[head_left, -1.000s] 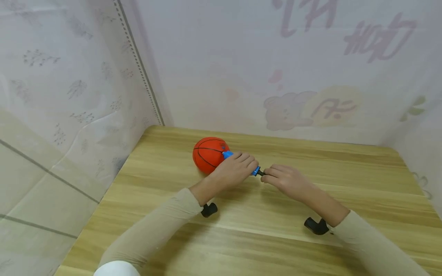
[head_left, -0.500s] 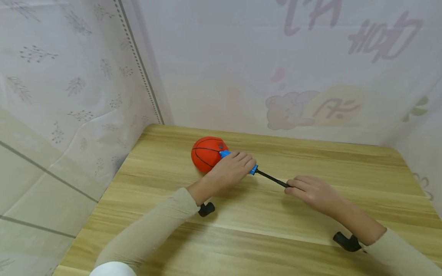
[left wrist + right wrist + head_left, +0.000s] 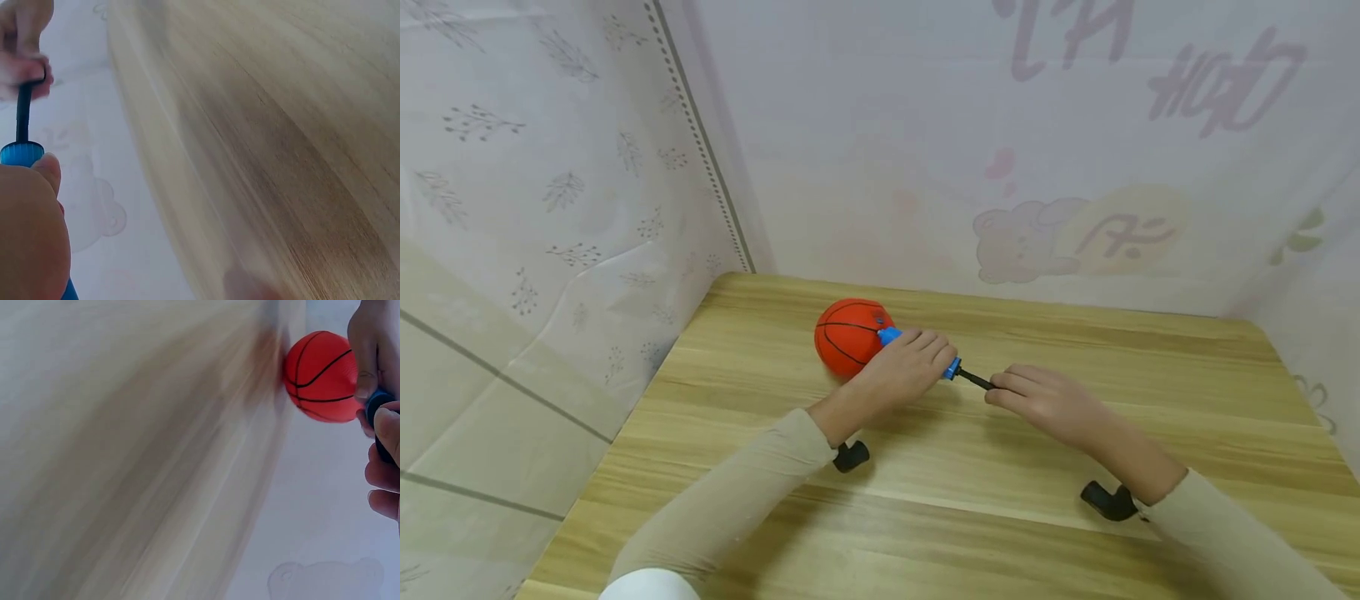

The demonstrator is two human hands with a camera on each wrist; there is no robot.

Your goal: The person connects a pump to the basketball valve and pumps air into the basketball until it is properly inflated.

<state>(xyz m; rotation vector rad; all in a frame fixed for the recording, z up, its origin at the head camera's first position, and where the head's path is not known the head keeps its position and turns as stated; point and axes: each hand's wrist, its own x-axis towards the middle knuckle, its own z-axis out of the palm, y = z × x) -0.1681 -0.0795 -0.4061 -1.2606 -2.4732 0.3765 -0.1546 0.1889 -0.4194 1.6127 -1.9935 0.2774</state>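
Note:
A red ball with black basketball lines [image 3: 848, 335] sits on the table, the tip of a blue hand pump [image 3: 891, 335] right at its side. My left hand [image 3: 904, 367] grips the pump's blue barrel from above. With my right hand [image 3: 1037, 400] I hold the handle end of its black rod [image 3: 976, 379], part of which shows between the two hands. In the left wrist view the rod [image 3: 23, 115] rises out of the barrel's blue cap [image 3: 22, 154]. The right wrist view has the ball [image 3: 324, 378] beyond both hands. My fingers hide the handle.
The wooden table [image 3: 925, 533] reaches back to a printed wall sheet [image 3: 880, 150], with another sheet [image 3: 550, 250] on the left. Black curved pieces [image 3: 852, 457] sit by both wrists, at the sleeve cuffs.
My right hand first drew the rod out, away to the right, then pushed it partway back toward the barrel. My left hand and the ball stay nearly in place.

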